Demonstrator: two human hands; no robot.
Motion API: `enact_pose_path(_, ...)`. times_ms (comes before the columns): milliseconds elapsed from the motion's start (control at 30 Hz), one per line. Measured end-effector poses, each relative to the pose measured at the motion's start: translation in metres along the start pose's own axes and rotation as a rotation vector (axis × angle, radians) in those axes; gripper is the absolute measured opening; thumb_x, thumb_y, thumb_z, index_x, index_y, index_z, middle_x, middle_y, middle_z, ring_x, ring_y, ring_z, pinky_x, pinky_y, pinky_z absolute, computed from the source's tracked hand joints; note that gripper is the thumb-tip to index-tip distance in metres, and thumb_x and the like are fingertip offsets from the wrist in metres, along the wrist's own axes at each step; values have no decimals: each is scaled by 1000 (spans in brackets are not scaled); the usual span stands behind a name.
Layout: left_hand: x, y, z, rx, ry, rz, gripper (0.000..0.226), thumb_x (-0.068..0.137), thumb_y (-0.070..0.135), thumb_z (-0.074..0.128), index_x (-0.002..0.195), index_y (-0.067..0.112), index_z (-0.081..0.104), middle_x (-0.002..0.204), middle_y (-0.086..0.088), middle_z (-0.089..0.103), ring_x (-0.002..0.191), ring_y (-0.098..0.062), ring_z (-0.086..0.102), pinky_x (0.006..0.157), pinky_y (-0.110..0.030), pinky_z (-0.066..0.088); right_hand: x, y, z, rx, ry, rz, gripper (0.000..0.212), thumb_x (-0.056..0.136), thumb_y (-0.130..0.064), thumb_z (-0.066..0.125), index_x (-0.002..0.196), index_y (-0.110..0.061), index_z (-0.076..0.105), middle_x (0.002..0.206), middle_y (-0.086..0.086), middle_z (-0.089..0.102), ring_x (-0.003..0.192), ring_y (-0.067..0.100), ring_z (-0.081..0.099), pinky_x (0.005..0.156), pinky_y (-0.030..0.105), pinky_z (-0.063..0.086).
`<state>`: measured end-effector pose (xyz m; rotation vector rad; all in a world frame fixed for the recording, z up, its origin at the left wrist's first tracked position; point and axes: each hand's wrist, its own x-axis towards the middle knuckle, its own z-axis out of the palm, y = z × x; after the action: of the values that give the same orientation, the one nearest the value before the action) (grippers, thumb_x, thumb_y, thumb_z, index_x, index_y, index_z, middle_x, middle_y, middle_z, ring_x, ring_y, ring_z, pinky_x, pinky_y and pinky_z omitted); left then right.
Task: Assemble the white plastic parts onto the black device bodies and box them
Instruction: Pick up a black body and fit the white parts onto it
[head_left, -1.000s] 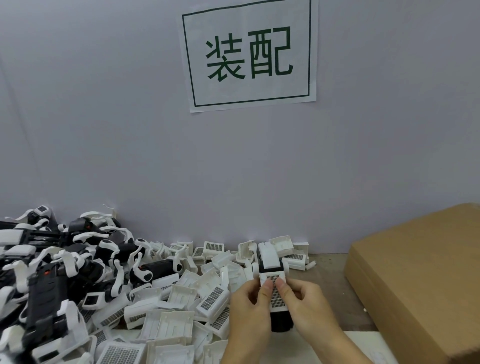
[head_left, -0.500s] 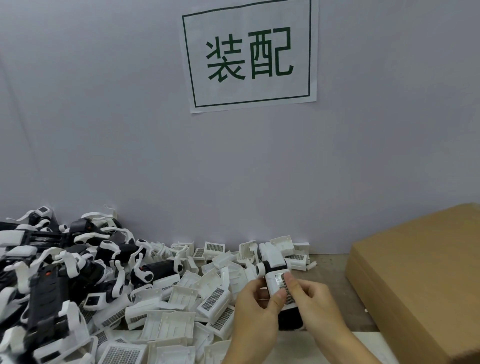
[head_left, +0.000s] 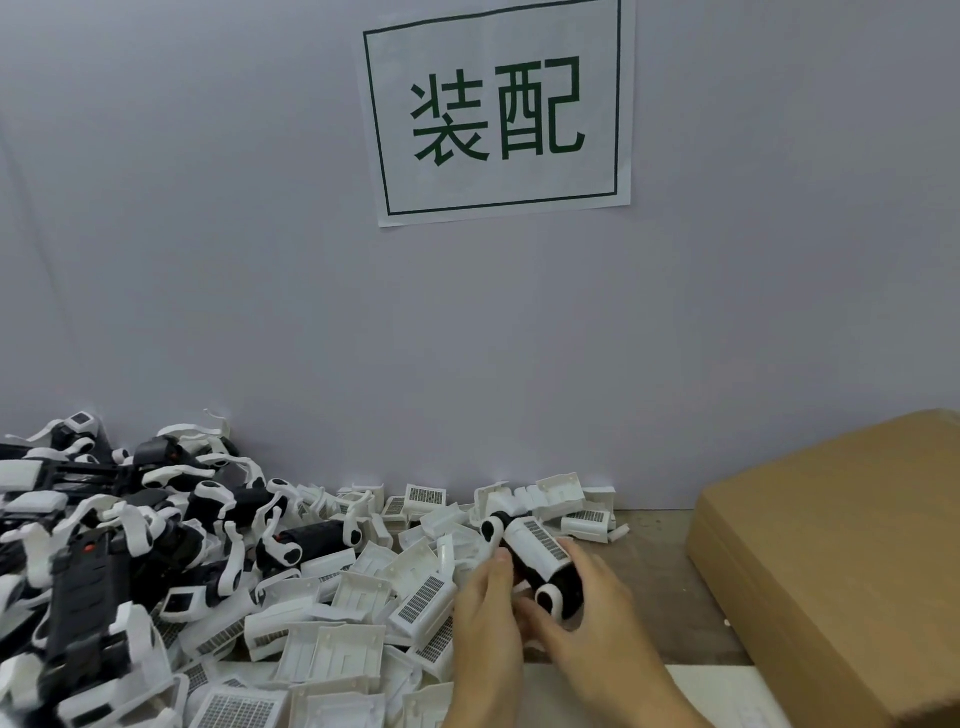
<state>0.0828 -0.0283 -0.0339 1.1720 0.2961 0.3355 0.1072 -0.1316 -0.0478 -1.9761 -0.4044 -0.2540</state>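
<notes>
The device (head_left: 540, 564) now lies tilted toward the box (head_left: 831, 566), no longer upright as a second ago, its white part (head_left: 537, 545) apparently seated. Both the left hand (head_left: 485, 608) and right hand (head_left: 587, 618) grip it above the parts pile (head_left: 332, 613), so boxing looks next.

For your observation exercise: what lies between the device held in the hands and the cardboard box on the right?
In the head view, only bare brownish tabletop lies between the held device and the cardboard box; the right hand grips the device from that side.
</notes>
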Motion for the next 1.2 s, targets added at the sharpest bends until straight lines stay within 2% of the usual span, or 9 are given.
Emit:
enact_pose_path(100, 3, -3, 1, 57, -39, 61, 25, 103, 15, 52, 96, 11, 76, 90, -14, 78, 86, -32, 74, 66, -39, 59, 4, 2, -1, 98, 92, 75, 39, 88, -37, 74, 122, -29, 58, 103, -18, 67, 92, -3, 65, 74, 10, 51)
enact_pose_path(200, 5, -6, -2, 222, -7, 225, 14, 98, 12, 61, 98, 22, 71, 101, -2, 75, 99, -18, 68, 81, -25, 52, 8, 1, -8, 368, 203, 265, 21, 96, -35, 63, 101, -16, 71, 78, 0, 71, 60, 4, 66, 47, 16, 51)
enact_pose_path(300, 2, -5, -4, 337, 47, 327, 22, 96, 20, 64, 109, 37, 59, 112, 13, 59, 103, -4, 56, 76, -14, 43, 11, 1, -19, 656, 220, 531, 45, 101, -43, 51, 87, -5, 73, 69, 17, 66, 54, 24, 61, 41, 26, 49)
enact_pose_path(367, 2, -3, -3, 309, 42, 315, 29, 98, 27, 61, 121, 43, 53, 121, 22, 51, 110, 2, 51, 80, -14, 40, 11, 1, -23, 775, 136, 660, 55, 99, -50, 43, 89, -4, 72, 64, 19, 66, 42, 25, 54, 40, 24, 40)
enact_pose_path(533, -3, -3, -1, 208, -41, 214, 17, 101, 32, 54, 114, 39, 64, 125, 5, 62, 118, -12, 60, 105, -34, 43, 12, -1, -22, 871, -81, 805, 62, 92, -59, 40, 85, -7, 72, 62, 18, 61, 34, 19, 41, 35, 17, 28)
enact_pose_path(733, -1, -2, -1, 118, -4, 160, 25, 103, 31, 51, 124, 22, 62, 126, 1, 66, 113, -22, 66, 106, -41, 45, 12, 0, -27, 850, -133, 690, 51, 98, -46, 39, 90, -5, 68, 62, 18, 59, 42, 22, 44, 42, 24, 33)
enact_pose_path(800, -1, 0, -2, 31, 27, 115, 23, 103, 29, 52, 122, 25, 65, 121, 7, 69, 118, -26, 64, 110, -45, 43, 11, 0, -27, 840, -120, 604, 40, 98, -39, 48, 108, -5, 68, 65, 15, 66, 54, 26, 56, 52, 32, 41)
enact_pose_path(967, 1, 4, -3, -154, 102, -7, 23, 93, 38, 63, 110, 24, 70, 98, 2, 77, 102, -24, 69, 91, -49, 56, 9, 4, -33, 874, -165, 251, 61, 56, -8, 81, 115, -20, 74, 118, 14, 70, 105, 36, 66, 68, 44, 56)
enact_pose_path(1200, -2, 16, -4, -425, 57, -147, 58, 65, 48, 76, 112, 14, 70, 110, -22, 72, 85, -39, 74, 66, -49, 63, 6, 3, -42, 460, -152, 50, 62, 55, 1, 86, 104, -35, 79, 117, -13, 73, 113, 4, 64, 89, 21, 53)
